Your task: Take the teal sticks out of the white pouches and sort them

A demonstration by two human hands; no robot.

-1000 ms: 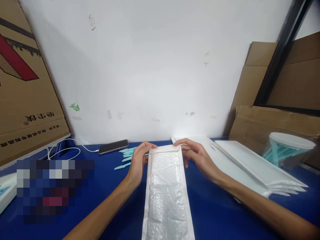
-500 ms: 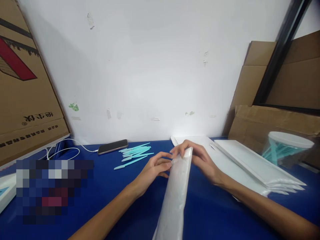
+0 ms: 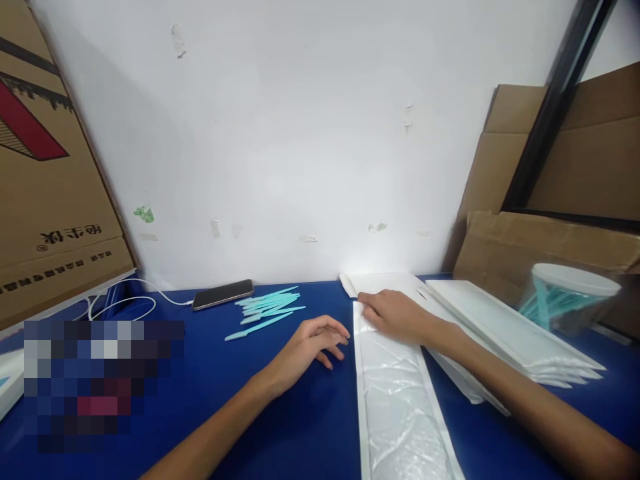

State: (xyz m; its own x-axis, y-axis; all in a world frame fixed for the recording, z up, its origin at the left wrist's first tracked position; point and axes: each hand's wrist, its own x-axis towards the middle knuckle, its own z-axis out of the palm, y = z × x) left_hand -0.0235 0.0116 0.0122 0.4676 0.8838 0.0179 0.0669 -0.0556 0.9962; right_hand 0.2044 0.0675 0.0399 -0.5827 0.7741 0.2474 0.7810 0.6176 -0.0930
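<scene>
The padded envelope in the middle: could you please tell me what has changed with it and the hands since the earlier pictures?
The padded envelope has moved to the right, and its bubbly face shows again after being turned edge-on. The left hand has let go; the right hand remains at its far end. The phone and turquoise sticks stayed put.

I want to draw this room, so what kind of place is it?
Maybe a packing spot. The blue table has a padded white mailer under the right hand, more white mailers stacked beside it, and big cardboard at the left.
</scene>
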